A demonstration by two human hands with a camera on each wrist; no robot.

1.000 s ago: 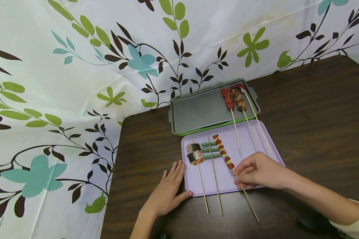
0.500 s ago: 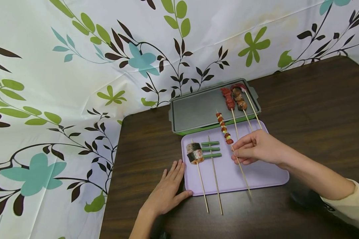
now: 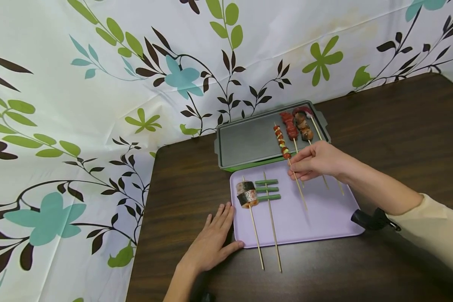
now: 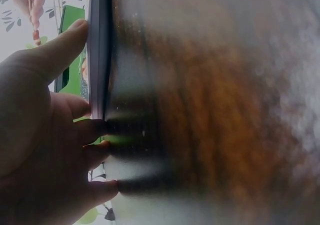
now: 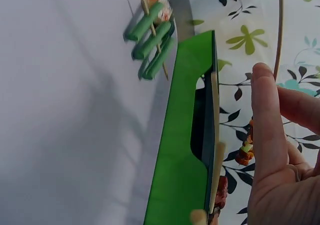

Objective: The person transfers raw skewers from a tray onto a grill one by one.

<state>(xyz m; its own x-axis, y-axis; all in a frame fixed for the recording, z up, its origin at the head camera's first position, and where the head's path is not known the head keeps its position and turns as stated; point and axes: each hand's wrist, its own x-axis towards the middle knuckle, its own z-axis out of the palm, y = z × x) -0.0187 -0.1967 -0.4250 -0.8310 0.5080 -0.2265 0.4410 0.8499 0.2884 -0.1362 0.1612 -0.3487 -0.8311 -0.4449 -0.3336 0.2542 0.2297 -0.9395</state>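
Observation:
My right hand [image 3: 317,160] pinches the stick of a skewer [image 3: 282,141] threaded with small red and pale yellow-green pieces. Its food end overlaps the front of the grey griddle [image 3: 245,140] in the head view, left of several meat skewers, including a red one [image 3: 289,126] and a brown one [image 3: 304,127]. In the right wrist view, the thumb and fingers [image 5: 265,110] hold the thin stick beside the griddle's green base [image 5: 180,145]. My left hand [image 3: 211,241] lies with fingers spread at the left edge of the lilac tray [image 3: 324,224], thumb at its front corner.
On the tray's left lie a skewer with fat dark-banded pieces [image 3: 247,195] and another with green sticks [image 3: 268,189]; their sticks overhang the front edge. Brown wood tabletop [image 3: 392,121] surrounds everything. A leaf-patterned cloth [image 3: 109,105] hangs behind. A black device [image 3: 375,220] sits at my right wrist.
My right hand has lifted the red and yellow skewer off the tray and carried it away from me, up to the griddle's front. The left hand stays in place.

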